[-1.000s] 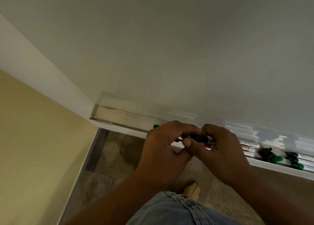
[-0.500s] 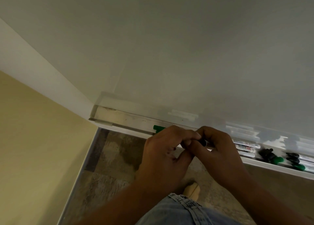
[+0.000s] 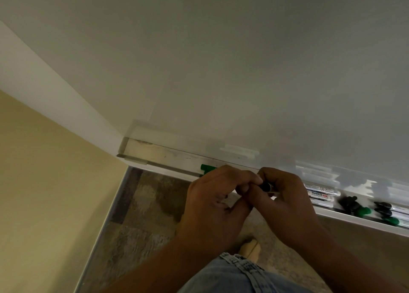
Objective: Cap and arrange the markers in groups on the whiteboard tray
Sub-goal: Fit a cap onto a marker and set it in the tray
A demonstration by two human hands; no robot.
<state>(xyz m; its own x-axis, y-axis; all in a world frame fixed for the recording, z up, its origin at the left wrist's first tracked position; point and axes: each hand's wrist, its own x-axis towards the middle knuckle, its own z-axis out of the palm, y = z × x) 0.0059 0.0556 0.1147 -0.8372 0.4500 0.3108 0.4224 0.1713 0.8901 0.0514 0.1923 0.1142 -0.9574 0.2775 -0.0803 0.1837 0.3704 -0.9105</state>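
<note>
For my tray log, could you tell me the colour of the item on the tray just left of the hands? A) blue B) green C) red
B: a green marker end lies on the tray beside the left hand, which with the right hand grips a black marker.

Only a short stretch of the black marker (image 3: 266,186) shows between the left hand (image 3: 212,204) and right hand (image 3: 285,204). Curled fingers hide both ends, so whether it is capped cannot be told. Behind the left hand, a green marker (image 3: 207,169) shows only its tip. Right of the right hand, its knuckles cover the labelled markers' (image 3: 321,196) ends. Farther right, the farthest markers (image 3: 396,215) and the tray (image 3: 354,220) run off the edge.
</note>
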